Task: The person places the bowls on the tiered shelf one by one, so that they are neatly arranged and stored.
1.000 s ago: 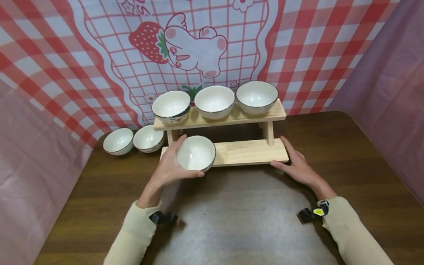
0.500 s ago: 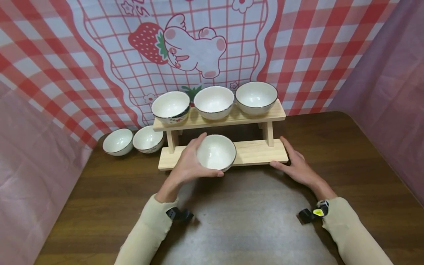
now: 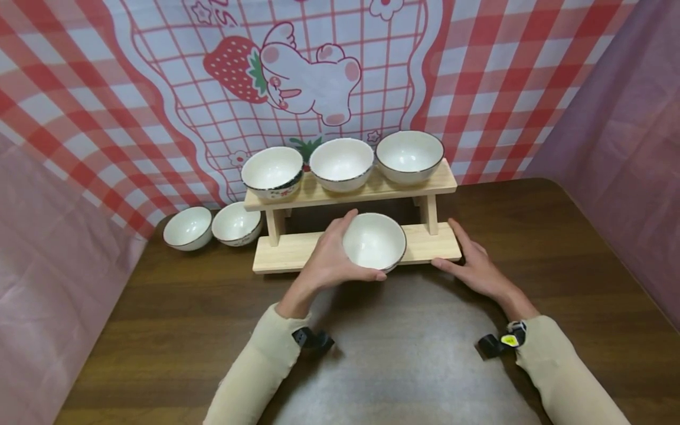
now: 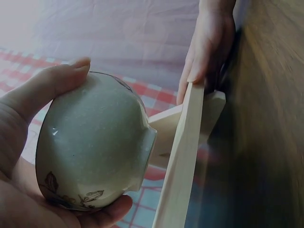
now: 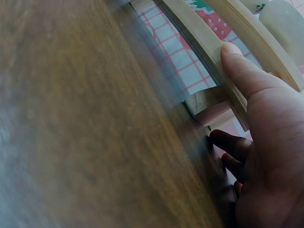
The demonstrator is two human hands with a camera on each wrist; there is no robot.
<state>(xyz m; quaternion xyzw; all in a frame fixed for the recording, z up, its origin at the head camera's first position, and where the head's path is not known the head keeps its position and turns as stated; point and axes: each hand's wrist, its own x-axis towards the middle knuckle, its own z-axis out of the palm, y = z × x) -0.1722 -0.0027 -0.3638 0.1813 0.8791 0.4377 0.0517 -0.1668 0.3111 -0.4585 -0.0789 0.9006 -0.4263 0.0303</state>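
My left hand (image 3: 330,258) grips a white bowl (image 3: 374,241) with a dark rim, thumb at the front and fingers round the far side. The bowl is upright just over the right half of the lower tier of a two-tier wooden stand (image 3: 287,251). In the left wrist view, leaf marks show on the bowl's side (image 4: 92,142), and a small gap appears between its foot and the board. My right hand (image 3: 478,268) holds the lower tier's right end, thumb on the front edge (image 5: 230,80). Its other fingers reach round behind the end.
On the upper tier stand a left bowl (image 3: 273,168), seemingly two nested, a middle bowl (image 3: 342,162) and a right bowl (image 3: 409,154). Two smaller bowls, one outer (image 3: 188,227) and one inner (image 3: 236,222), sit on the brown table (image 3: 159,330) left of the stand. A checked cloth (image 3: 478,88) hangs behind.
My left hand has carried the bowl rightward along the lower tier, from its left part to right of the middle. The right hand stays at the stand's end.
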